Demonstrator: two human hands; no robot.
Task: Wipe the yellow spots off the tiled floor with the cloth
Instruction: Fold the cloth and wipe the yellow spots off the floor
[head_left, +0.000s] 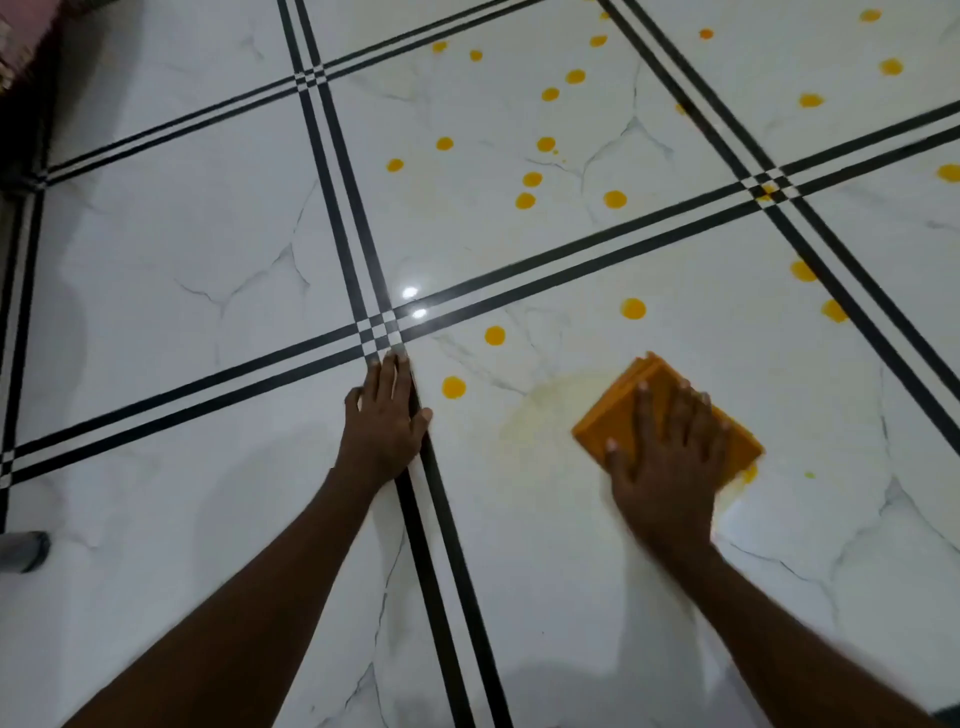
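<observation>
A folded orange cloth lies flat on the white marble-patterned tiled floor. My right hand presses down on it with fingers spread, blurred by motion. A pale yellow smear spreads on the tile just left of the cloth. My left hand rests flat on the floor beside the black double grout lines, holding nothing. Several round yellow spots dot the tiles: one near my left hand, others beyond the cloth, and many more on the far tile.
Black double stripes cross the floor in a grid. A dark piece of furniture stands at the far left edge, and a grey object lies at the left. More yellow spots sit right of the cloth.
</observation>
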